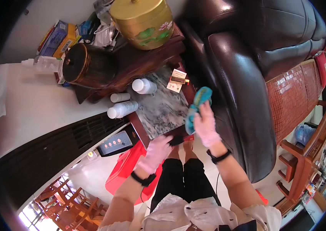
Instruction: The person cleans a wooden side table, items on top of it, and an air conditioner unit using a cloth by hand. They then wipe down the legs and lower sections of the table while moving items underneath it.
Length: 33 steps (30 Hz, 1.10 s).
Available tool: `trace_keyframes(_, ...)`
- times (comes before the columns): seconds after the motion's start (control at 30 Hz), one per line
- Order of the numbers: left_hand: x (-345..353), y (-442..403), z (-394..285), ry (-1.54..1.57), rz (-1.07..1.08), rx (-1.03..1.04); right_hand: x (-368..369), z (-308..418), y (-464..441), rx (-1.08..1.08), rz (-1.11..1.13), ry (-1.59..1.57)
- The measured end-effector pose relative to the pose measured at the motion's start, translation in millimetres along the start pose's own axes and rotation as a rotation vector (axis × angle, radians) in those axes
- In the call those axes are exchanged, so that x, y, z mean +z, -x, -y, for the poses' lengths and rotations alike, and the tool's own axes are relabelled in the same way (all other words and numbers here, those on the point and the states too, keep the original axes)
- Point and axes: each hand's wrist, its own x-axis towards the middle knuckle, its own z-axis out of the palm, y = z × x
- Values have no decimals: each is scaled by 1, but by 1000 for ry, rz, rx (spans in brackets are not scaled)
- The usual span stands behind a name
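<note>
marble-topped table (162, 109) mid-frame | right hand (206, 126), right of centre: fingers pinching teal cloth (201, 96) | left hand (158, 149), lower centre: half curled by dark object (176, 141), cannot tell if gripped

The right hand (205, 125) hid part of the teal cloth (200, 98), while a dark thing (176, 141) by the fingers of the left hand (156, 152) was too blurred to identify. Print on the small card (179, 73) was too tiny to read. The upper edge cropped the gold canister (141, 23).
</note>
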Motion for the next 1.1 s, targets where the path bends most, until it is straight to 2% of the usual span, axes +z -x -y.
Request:
trace_keyframes(0.03,-5,23,15,63,-40,118,24,7,1,76,98,342)
trace_keyframes(0.07,-30,37,2,381,105,-175,50,12,6,24,-26,433)
trace_keyframes(0.1,-29,61,18,394,73,-192,72,20,10,-32,-150,524)
trace_keyframes(0.13,-20,91,48,268,164,-328,85,28,11,-73,-131,537)
trace_keyframes(0.17,-28,99,49,274,173,-340,97,36,15,-113,-106,549)
trace_keyframes(0.23,-53,105,35,495,248,-618,107,55,43,-306,177,533)
trace_keyframes(0.3,-64,93,30,520,200,-604,119,57,83,-616,399,516)
trace_keyframes(0.37,-63,72,32,550,103,-617,142,27,101,-933,333,532)
trace_keyframes(0.43,-63,49,33,511,37,-529,121,14,83,-1036,372,616)
trace_keyframes(0.5,-58,12,21,240,-122,-345,85,-19,63,-1101,328,670)
trace_keyframes(0.57,-44,-18,36,23,-302,-26,15,-24,37,-868,473,712)
trace_keyframes(0.63,-38,-49,38,-362,-376,120,-4,-77,20,-609,192,753)
trace_keyframes(0.67,-33,-61,38,-355,-367,120,-10,-82,24,-601,199,755)
trace_keyframes(0.73,-24,-90,39,-629,-371,121,-24,-79,18,-191,255,342)
trace_keyframes(0.77,-21,-100,40,-627,-373,126,-27,-74,13,-189,251,344)
trace_keyframes(0.83,-11,-108,49,-700,-410,155,-22,-51,4,-11,15,-300)
trace_keyframes(0.87,-8,-108,56,-710,-431,181,-5,-66,-12,74,-44,-435)
trace_keyframes(0.9,-6,-104,56,-712,-415,180,2,-53,-30,38,-132,-409)
trace_keyframes(0.93,-7,-100,51,-689,-422,166,4,-35,-49,117,24,-438)
trace_keyframes(0.97,-10,-96,44,-663,-433,152,28,-41,-68,-40,66,-185)
trace_keyframes(1.0,-13,-84,35,-629,-415,136,17,-10,-76,80,113,-136)
trace_keyframes(1.03,-14,-69,28,-627,-415,129,17,-13,-69,79,119,-134)
trace_keyframes(1.1,-19,-33,17,-466,-449,112,17,-17,-50,-26,-6,-98)
